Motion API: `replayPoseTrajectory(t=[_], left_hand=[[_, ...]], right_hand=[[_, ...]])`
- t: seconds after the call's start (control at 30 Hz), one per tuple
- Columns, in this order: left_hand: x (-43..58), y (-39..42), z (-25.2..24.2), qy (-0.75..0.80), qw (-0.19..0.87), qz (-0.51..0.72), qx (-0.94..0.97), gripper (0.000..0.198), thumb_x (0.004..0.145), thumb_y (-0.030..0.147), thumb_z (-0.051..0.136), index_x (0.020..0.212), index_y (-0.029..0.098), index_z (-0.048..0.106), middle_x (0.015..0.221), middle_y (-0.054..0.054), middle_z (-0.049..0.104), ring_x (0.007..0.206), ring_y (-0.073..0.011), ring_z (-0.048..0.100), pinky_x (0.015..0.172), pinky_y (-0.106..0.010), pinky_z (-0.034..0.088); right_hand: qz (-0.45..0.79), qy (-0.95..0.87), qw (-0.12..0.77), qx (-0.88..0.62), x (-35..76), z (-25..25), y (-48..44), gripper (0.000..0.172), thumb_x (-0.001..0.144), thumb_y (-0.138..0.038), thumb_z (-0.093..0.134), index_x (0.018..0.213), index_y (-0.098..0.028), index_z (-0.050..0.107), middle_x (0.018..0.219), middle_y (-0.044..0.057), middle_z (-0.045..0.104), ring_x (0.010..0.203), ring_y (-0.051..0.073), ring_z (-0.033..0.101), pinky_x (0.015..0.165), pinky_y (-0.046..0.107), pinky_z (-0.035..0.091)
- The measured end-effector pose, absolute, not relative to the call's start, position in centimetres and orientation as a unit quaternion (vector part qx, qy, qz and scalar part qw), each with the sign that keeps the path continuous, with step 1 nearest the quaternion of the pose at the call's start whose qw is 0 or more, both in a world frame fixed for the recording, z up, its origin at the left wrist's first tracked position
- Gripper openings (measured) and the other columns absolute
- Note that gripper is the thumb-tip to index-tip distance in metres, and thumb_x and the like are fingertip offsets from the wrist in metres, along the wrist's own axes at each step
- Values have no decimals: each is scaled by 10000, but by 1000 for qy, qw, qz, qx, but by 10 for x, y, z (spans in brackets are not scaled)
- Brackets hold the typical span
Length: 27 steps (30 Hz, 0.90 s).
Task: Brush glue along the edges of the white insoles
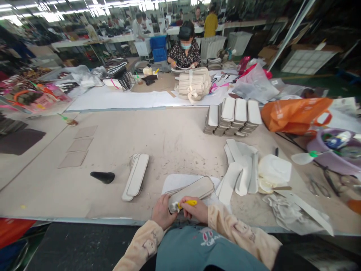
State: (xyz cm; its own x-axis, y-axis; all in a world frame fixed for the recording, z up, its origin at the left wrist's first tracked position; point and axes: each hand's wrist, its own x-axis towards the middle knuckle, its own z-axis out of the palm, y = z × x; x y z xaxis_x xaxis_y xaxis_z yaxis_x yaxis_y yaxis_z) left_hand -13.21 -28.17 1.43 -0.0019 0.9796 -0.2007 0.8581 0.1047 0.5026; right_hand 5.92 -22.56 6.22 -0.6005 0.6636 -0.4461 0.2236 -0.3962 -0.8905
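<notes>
At the near edge of the table, my left hand (pixel 161 212) grips the near end of a long flat beige padded piece (pixel 194 190) with a dark rim. My right hand (pixel 196 209) is closed round a small yellow-handled tool (pixel 188 203) whose tip points left at that end of the piece. The piece lies on a white sheet (pixel 176 181). A short stack of similar pieces (pixel 137 175) lies to the left. White strips (pixel 239 169) are piled to the right.
A black curved object (pixel 103 176) lies left of the stack. Taller stacks of pieces (pixel 232 116), an orange bag (pixel 295 114), a purple basin (pixel 332 158), scissors (pixel 320 187) and white round pads (pixel 274 171) crowd the right. Another person (pixel 184 51) works at the far side.
</notes>
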Motion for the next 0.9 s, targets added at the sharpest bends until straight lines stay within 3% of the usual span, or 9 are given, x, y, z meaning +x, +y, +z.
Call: replayPoseTrajectory(t=[0.23,0.5,0.6,0.73,0.9], left_hand=[[-132,-280,16,704,264,92,653,660,630,371,685,1217,171,458,1276,-132,509,1231,-300,484,1062,-438,390],[-135,-279,13,702,277,82,651,654,653,381,660,1236,172,450,1291,-132,500,1216,-285,495,1057,-409,377],[-135,-280,11,706,273,81,648,657,646,380,670,1235,189,452,1298,-122,499,1231,-291,485,1064,-424,372],[-134,-279,11,702,267,94,654,652,631,361,683,1222,185,471,1261,-122,525,1203,-291,510,1044,-426,401],[-134,-279,14,701,264,95,655,622,638,347,676,1206,181,486,1248,-129,539,1211,-294,510,1042,-430,411]], right_hand=[[639,-549,162,-513,97,63,-212,150,859,-307,484,806,-215,589,491,-63,551,381,89,448,422,195,355],[436,-632,231,-598,163,76,-195,249,883,-414,448,883,-226,611,539,-36,570,535,164,594,597,280,465],[520,-592,244,-566,138,78,-203,263,889,-428,446,894,-221,608,546,-41,572,488,135,554,509,242,440],[681,-532,187,-468,85,75,-215,186,871,-351,484,872,-205,599,554,-53,593,444,87,501,466,190,403],[709,-511,157,-459,59,59,-214,110,843,-273,511,840,-200,593,499,-65,573,389,79,458,422,181,353]])
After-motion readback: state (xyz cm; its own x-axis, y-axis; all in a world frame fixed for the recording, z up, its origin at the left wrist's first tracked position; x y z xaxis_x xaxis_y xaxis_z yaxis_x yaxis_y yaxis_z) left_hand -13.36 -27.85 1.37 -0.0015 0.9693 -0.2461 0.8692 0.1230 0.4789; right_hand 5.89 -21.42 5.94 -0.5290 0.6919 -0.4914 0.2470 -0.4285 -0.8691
